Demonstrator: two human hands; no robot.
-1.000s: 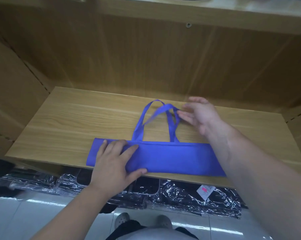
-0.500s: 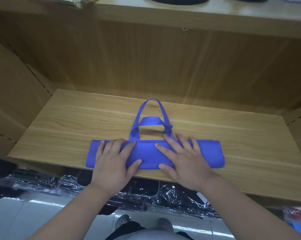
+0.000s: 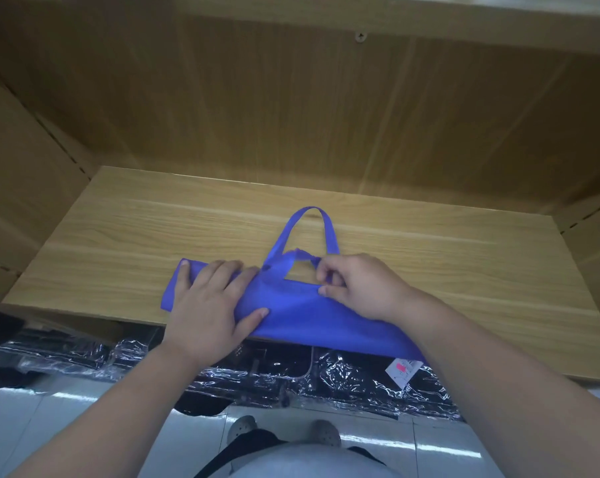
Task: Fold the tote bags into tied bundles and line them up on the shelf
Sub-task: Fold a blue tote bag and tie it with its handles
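Blue tote bag (image 3: 302, 312) lies folded into a long narrow strip along the near edge of the wooden shelf board (image 3: 153, 236). It runs left to right, and its right end slants off past the near edge and hangs over it. Your left hand (image 3: 208, 305) lies flat on the left part of the strip, fingers straight and spread, pointing far and right, with the thumb laid out along the strip's near side. It presses the cloth down and grasps nothing. The left tip of the strip pokes out beyond your little finger. Your right hand (image 3: 360, 288) sits on the middle of the strip, right of the left hand, with its fingers curled in. Thumb and forefinger pinch the nearer handle (image 3: 303, 254) by its right leg, just where it meets the bag's far edge. That handle is bunched and crumpled between your two hands, with a small patch of bare wood showing under it. The far handle loop (image 3: 332, 236) lies flat on the board, arching away from you toward the back panel (image 3: 291, 108). A screw head (image 3: 360, 36) shows high on that panel, under the upper board. Below the shelf, black goods in clear plastic wrap (image 3: 274, 370) are stacked in a row, and a white tag with a pink mark (image 3: 403, 369) sits among them, just under the hanging end of the bag. Pale glossy floor tiles (image 3: 67, 408) lie nearest you, with the toes of grey shoes (image 3: 241, 426) on them.
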